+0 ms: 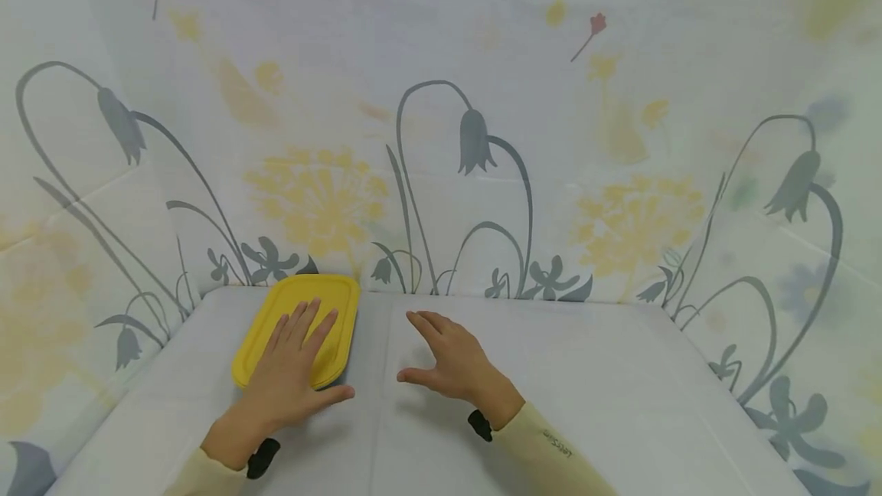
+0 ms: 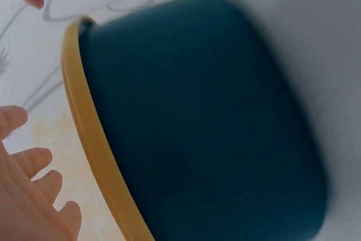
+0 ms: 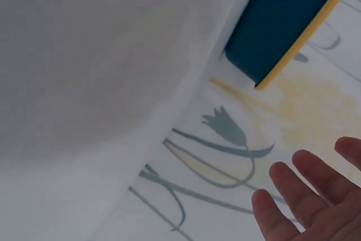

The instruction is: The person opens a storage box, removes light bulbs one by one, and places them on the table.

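A dark teal box [image 2: 203, 122] with a yellow lid [image 1: 303, 288] stands at the left back of the white table. My left hand [image 1: 282, 381] hovers above the lid, its fingers straight and the thumb spread out to the right. In the left wrist view, a gap shows between those fingers [image 2: 48, 184] and the lid's rim. To the right of the box my right hand [image 1: 455, 362] is held in the air over the table, thumb apart from nearly straight fingers, with nothing in it. Fingertips of that hand also show at the left wrist view's top left corner.
The white table [image 1: 586, 373] has a faint crease running front to back near its middle. A pale cloth backdrop [image 1: 441, 37] printed with grey bellflowers and yellow blooms surrounds it at the back and sides. The box's far end is close to this backdrop.
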Action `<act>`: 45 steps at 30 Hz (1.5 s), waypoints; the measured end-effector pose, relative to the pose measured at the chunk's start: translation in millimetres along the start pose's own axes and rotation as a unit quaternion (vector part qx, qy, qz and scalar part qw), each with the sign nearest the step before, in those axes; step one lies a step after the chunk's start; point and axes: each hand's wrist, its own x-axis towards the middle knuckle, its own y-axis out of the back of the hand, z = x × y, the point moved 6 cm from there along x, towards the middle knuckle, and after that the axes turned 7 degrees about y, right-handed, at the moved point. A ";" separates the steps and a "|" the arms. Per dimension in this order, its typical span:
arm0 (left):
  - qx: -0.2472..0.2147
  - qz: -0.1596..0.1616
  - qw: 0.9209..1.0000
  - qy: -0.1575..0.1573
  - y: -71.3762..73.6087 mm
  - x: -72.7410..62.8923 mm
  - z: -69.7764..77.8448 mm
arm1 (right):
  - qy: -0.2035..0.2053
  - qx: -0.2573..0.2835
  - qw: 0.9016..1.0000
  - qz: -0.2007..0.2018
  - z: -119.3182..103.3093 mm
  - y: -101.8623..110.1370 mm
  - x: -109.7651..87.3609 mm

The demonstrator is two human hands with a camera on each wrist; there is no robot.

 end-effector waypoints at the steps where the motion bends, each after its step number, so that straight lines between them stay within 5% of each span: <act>1: -0.005 0.004 1.000 0.000 1.9 -0.9 -3.7 | -0.004 0.008 1.000 -0.005 -2.0 -2.0 2.8; 13: -0.051 0.026 0.998 0.007 14.8 -7.0 -36.5 | -0.037 0.074 0.996 -0.045 -23.9 -22.6 29.6; 19: -0.074 -0.021 0.995 0.057 18.2 -9.5 -55.8 | -0.060 0.118 0.989 -0.060 -30.0 -34.9 38.6; 30: -0.141 -0.097 0.974 0.146 28.6 -18.9 -85.1 | -0.101 0.224 0.966 -0.073 -43.3 -55.5 53.8; 37: -0.181 -0.141 0.957 0.175 21.4 -27.4 -99.3 | -0.119 0.271 0.953 -0.065 -47.3 -64.7 60.2; 45: -0.234 -0.172 0.937 0.195 13.7 -30.3 -110.4 | -0.143 0.346 0.926 -0.046 -49.7 -71.1 63.3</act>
